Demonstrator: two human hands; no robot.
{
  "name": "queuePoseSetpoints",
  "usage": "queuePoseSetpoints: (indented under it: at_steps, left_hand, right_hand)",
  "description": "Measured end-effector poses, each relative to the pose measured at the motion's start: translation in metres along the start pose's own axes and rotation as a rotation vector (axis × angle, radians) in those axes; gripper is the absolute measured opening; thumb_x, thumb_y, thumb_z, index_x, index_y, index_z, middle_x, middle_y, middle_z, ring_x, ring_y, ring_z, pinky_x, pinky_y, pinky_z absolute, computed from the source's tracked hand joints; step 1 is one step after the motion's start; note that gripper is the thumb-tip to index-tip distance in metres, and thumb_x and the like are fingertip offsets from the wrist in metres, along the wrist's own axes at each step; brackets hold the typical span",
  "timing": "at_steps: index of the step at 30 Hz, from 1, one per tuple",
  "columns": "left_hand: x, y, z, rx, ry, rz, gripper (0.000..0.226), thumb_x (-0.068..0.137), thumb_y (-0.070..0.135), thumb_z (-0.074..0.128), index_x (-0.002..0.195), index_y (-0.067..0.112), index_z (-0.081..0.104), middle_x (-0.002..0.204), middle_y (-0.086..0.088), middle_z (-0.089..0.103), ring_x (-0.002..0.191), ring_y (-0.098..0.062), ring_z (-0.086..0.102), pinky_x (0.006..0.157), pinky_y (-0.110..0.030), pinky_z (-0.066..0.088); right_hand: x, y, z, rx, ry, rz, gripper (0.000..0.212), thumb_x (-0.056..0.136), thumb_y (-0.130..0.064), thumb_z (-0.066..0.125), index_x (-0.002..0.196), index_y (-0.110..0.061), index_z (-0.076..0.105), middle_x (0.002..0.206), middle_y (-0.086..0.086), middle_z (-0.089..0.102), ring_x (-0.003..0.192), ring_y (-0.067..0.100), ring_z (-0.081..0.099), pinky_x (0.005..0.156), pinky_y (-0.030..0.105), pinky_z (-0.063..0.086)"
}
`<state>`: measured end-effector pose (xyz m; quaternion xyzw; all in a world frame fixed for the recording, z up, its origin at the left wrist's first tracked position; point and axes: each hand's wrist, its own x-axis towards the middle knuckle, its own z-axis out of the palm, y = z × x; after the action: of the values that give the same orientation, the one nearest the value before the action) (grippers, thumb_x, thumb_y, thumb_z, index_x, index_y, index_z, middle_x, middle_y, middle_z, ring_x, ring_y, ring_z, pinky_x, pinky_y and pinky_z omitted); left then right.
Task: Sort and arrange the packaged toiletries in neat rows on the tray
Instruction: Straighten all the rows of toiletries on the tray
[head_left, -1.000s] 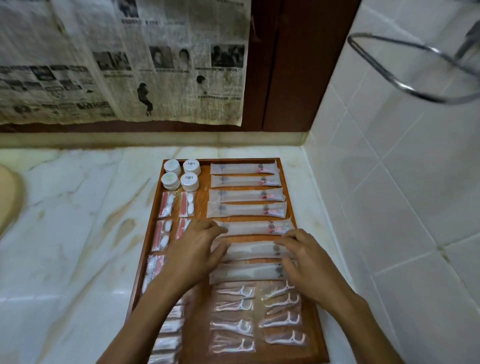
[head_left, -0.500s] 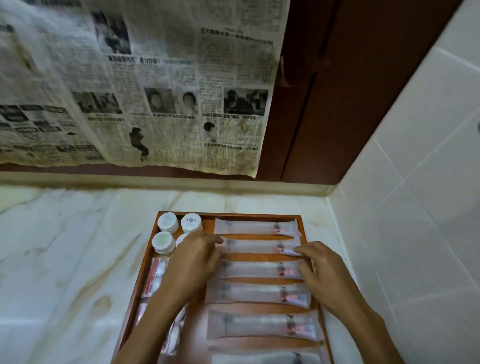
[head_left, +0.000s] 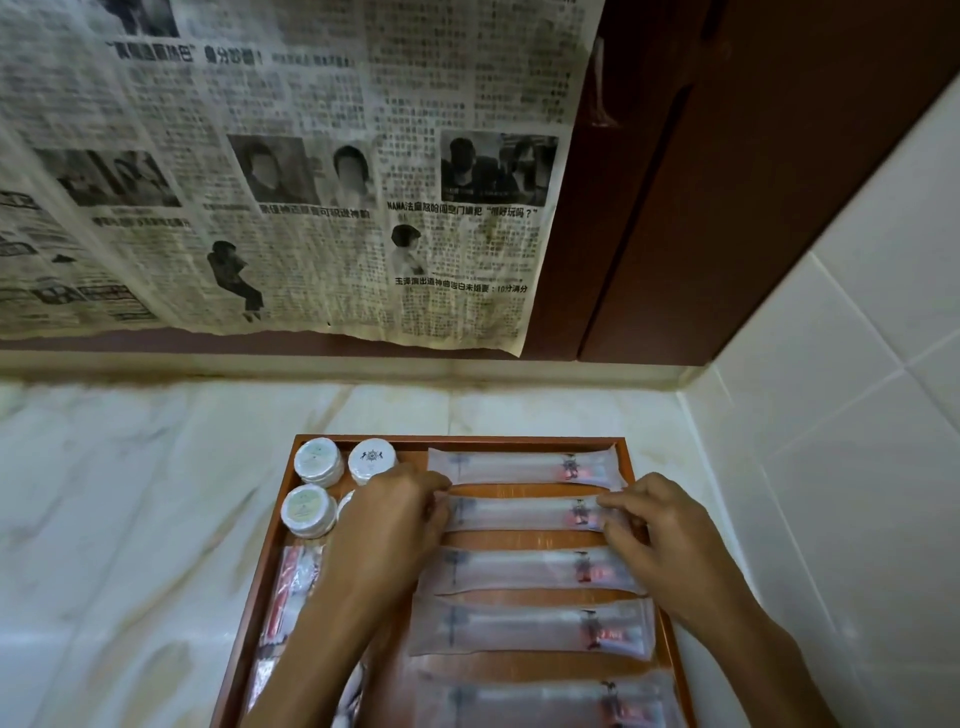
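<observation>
Straightening the second toothbrush sachet (head_left: 524, 513) from the far end: left hand (head_left: 387, 525) pinches its left end with curled fingertips, right hand (head_left: 657, 535) pinches its right end, fingers bent onto the wrapper.

Item: wooden tray (head_left: 631, 467), on the marble counter (head_left: 130, 493), in the corner beside the tiled wall (head_left: 857, 415).

Contents, right column: five long translucent sachets in view, laid crosswise one below another, red print toward the right. Far sachet (head_left: 519, 467) lies near the tray's back rim; the third (head_left: 530, 570), fourth (head_left: 530, 627) and fifth (head_left: 545, 699) follow, slightly fanned rather than strictly parallel.

Contents, left column: small round white-lidded jars (head_left: 318, 461) grouped at the far left corner, one partly hidden by the left hand; below them, red-and-white small packets (head_left: 291, 587) along the left rim, partly covered by the forearm.

Progress, by judgement: sorting by kind looks done; what remains is evening gaps and angles between sachets. The near end of the tray is out of view, so its state cannot be told.

Surroundings: newspaper (head_left: 285, 171) hung on the back wall; dark wood panel (head_left: 675, 208) beside it. Nothing obstructs the tray.
</observation>
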<state>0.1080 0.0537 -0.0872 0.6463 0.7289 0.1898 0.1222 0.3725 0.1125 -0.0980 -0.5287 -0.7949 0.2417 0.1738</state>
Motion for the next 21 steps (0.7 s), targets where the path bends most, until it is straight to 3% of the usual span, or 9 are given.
queuePoseSetpoints:
  at_steps: [7, 12, 16, 21]
  left_hand:
    - [0.001, 0.000, 0.002, 0.053, -0.031, 0.013, 0.013, 0.085, 0.026, 0.062, 0.083, 0.018, 0.072, 0.082, -0.001, 0.063, 0.075, -0.021, 0.060, 0.059, -0.035, 0.048]
    - [0.004, 0.004, 0.008, 0.094, -0.053, 0.046, 0.020, 0.080, 0.015, 0.063, 0.059, 0.015, 0.061, 0.065, 0.000, 0.053, 0.061, -0.021, 0.055, 0.050, -0.029, 0.031]
    - [0.001, 0.006, 0.014, 0.086, -0.071, 0.014, 0.019, 0.088, 0.018, 0.054, 0.073, 0.015, 0.066, 0.079, -0.002, 0.063, 0.070, -0.020, 0.058, 0.059, -0.030, 0.042]
    - [0.002, 0.006, 0.018, 0.028, -0.037, -0.025, 0.014, 0.087, 0.021, 0.059, 0.085, 0.014, 0.071, 0.087, -0.003, 0.065, 0.078, -0.022, 0.060, 0.065, -0.033, 0.048]
  right_hand:
    - [0.004, 0.008, 0.009, -0.083, 0.019, -0.058, 0.017, 0.084, -0.021, 0.072, 0.100, -0.017, 0.075, 0.086, -0.012, 0.049, 0.081, 0.007, 0.051, 0.070, 0.014, 0.036]
    - [0.005, 0.008, 0.017, -0.105, 0.056, -0.079, 0.018, 0.077, -0.020, 0.078, 0.095, -0.019, 0.076, 0.079, -0.008, 0.051, 0.076, 0.012, 0.052, 0.064, 0.016, 0.041]
    - [0.004, 0.007, 0.023, -0.103, 0.096, -0.067, 0.018, 0.073, -0.019, 0.082, 0.090, -0.018, 0.076, 0.077, -0.007, 0.051, 0.074, 0.014, 0.053, 0.061, 0.023, 0.048]
    - [0.005, 0.008, 0.025, -0.106, 0.117, -0.064, 0.019, 0.072, -0.018, 0.082, 0.090, -0.018, 0.076, 0.077, -0.006, 0.052, 0.074, 0.014, 0.053, 0.061, 0.022, 0.047]
